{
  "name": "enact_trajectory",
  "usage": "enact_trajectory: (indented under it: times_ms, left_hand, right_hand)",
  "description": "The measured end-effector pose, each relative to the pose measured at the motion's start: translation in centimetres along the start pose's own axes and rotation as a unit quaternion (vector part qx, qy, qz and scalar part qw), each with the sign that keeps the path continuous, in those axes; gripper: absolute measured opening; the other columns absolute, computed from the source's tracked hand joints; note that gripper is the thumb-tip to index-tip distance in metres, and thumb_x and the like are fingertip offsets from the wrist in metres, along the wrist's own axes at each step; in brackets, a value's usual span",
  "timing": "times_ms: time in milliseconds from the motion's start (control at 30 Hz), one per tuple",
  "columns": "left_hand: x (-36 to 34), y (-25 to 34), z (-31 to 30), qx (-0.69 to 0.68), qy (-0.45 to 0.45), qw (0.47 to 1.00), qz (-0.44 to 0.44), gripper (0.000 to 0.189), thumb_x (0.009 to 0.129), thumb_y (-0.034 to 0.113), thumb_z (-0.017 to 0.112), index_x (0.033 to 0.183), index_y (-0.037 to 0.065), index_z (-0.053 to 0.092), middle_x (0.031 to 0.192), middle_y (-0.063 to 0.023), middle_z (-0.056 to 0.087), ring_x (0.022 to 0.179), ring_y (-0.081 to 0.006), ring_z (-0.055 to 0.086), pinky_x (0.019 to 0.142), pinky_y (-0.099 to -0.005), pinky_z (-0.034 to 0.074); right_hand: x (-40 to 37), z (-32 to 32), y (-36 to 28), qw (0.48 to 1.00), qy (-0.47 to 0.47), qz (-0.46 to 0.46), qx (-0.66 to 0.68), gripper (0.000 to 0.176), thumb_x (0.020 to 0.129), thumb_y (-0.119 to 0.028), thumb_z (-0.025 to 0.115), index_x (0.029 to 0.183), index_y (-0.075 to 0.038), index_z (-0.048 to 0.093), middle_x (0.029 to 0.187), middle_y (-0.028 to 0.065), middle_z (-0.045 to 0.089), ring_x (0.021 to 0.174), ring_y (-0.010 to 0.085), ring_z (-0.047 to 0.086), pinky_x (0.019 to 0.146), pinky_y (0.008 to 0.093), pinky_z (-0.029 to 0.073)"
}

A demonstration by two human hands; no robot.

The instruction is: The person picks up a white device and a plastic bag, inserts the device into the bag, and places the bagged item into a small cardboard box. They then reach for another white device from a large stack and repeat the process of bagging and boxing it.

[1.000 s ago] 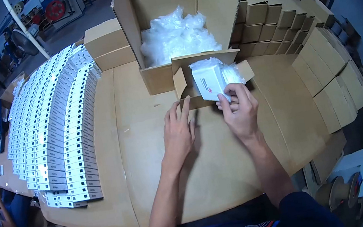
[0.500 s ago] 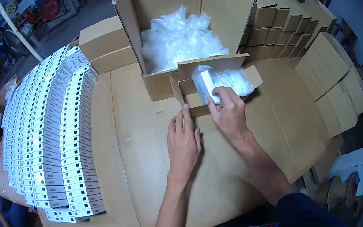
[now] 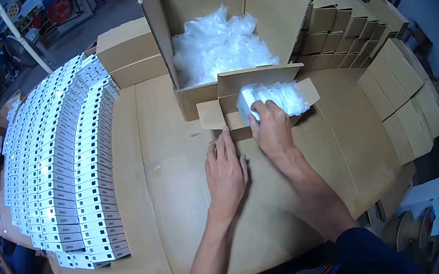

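Note:
A small open cardboard box (image 3: 230, 102) stands against the front of a large carton. Inside it, toward the right, a row of white pieces in clear plastic bags (image 3: 289, 97) stands on edge. My right hand (image 3: 274, 129) reaches over the front wall, its thumb and fingers closed on the leftmost bagged white piece (image 3: 245, 101); the fingertips partly hide it. My left hand (image 3: 225, 167) rests by the box's front left corner, fingers stretched out and fingertips touching the box. It holds nothing.
The large carton (image 3: 190, 98) holds a heap of clear plastic bags (image 3: 222, 47). Long rows of white boxes (image 3: 60, 179) fill the table's left side. Folded cardboard boxes (image 3: 338, 32) are stacked at the back right, more cartons (image 3: 397, 100) at the right edge. A person (image 3: 7, 262) sits far left.
The leftmost bagged piece has gone lower and now stands in line with the row, my right hand still on it. The box's left flap has swung outward. My left hand has barely moved.

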State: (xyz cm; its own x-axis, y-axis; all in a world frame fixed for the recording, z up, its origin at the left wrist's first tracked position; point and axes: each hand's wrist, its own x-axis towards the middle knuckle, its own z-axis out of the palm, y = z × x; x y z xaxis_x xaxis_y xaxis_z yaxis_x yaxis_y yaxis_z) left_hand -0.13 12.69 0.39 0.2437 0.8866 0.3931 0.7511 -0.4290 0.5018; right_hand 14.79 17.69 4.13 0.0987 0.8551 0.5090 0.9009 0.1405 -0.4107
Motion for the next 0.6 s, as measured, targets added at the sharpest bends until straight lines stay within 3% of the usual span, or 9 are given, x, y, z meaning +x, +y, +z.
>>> enact_trajectory:
  times_ms: [100,167,267,333,400,500,567,600]
  left_hand:
    - [0.0,-0.1,-0.1,0.002,0.001,1.0,0.009,0.08,0.089,0.011,0.07,0.155,-0.005,0.028,0.138,-0.0253,0.051,0.121,-0.0427,0.052,0.103,-0.0483,0.047]
    - [-0.1,-0.1,-0.6,0.004,-0.013,1.0,0.009,0.079,0.089,0.011,0.07,0.155,-0.004,0.029,0.138,-0.0248,0.051,0.122,-0.0425,0.052,0.103,-0.0483,0.047]
    - [0.2,-0.7,-2.8,-0.011,-0.007,1.0,0.024,0.077,0.089,0.012,0.071,0.155,0.001,0.033,0.135,-0.023,0.054,0.118,-0.0399,0.055,0.101,-0.0468,0.049]
    - [0.2,-2.0,-5.1,-0.027,0.01,0.999,0.027,0.077,0.089,0.012,0.071,0.156,0.004,0.035,0.132,-0.0222,0.055,0.116,-0.0385,0.057,0.099,-0.0457,0.049]
    - [0.9,-4.2,-8.4,-0.009,0.06,0.998,0.004,0.075,0.089,0.012,0.072,0.155,0.006,0.037,0.125,-0.0216,0.06,0.113,-0.0378,0.06,0.098,-0.044,0.05]
    - [3.3,-9.7,-13.5,0.021,0.111,0.991,-0.073,0.069,0.089,0.01,0.071,0.152,0.005,0.041,0.12,-0.0218,0.063,0.113,-0.0394,0.06,0.098,-0.0441,0.05]
    - [6.3,-14.5,-16.3,0.076,0.212,0.974,-0.031,0.066,0.09,0.009,0.07,0.149,0.003,0.043,0.122,-0.0223,0.063,0.112,-0.0397,0.061,0.098,-0.0444,0.049]
    - [8.1,-16.3,-17.5,0.1,0.212,0.97,-0.067,0.063,0.09,0.007,0.07,0.147,0.001,0.044,0.122,-0.0229,0.063,0.112,-0.0398,0.061,0.098,-0.0445,0.049]
  right_hand:
    - [-0.1,0.9,0.0,0.998,-0.036,0.023,-0.046,0.009,0.088,-0.005,0.068,0.092,0.003,0.066,0.095,0.0248,0.063,0.079,0.0445,0.068,0.069,0.0527,0.055]
    - [-0.5,1.3,0.2,0.995,-0.058,0.024,-0.072,0.015,0.094,-0.008,0.06,0.087,0.004,0.067,0.103,0.0236,0.061,0.077,0.0441,0.069,0.068,0.0544,0.056]
    - [-0.8,-0.7,-1.4,0.993,-0.093,0.037,-0.061,0.018,0.095,-0.011,0.059,0.097,0.004,0.069,0.116,0.0223,0.06,0.078,0.0449,0.069,0.072,0.0559,0.056]
    - [-1.1,-1.6,-2.3,0.982,-0.149,0.079,-0.082,0.026,0.097,-0.017,0.058,0.11,0.003,0.069,0.133,0.0218,0.054,0.094,0.0457,0.068,0.081,0.0555,0.055]
    - [-1.8,-2.0,-2.8,0.986,-0.14,0.034,-0.083,0.031,0.096,-0.012,0.06,0.123,0.002,0.063,0.143,0.0235,0.048,0.113,0.0453,0.062,0.091,0.0539,0.053]
    - [-1.0,-2.1,-5.2,1.0,-0.018,-0.016,0.017,0.039,0.092,-0.002,0.062,0.13,0.002,0.057,0.143,0.0231,0.046,0.12,0.0438,0.057,0.096,0.0514,0.051]
    - [0.8,-1.3,-8.4,0.983,-0.029,-0.054,0.174,0.046,0.086,0.007,0.06,0.131,0.001,0.053,0.137,0.0224,0.052,0.115,0.0409,0.06,0.09,0.0444,0.054]
    - [1.9,-0.7,-10.4,0.964,-0.042,-0.087,0.246,0.046,0.085,0.007,0.06,0.13,0.001,0.054,0.134,0.0219,0.054,0.113,0.0397,0.06,0.087,0.0419,0.055]
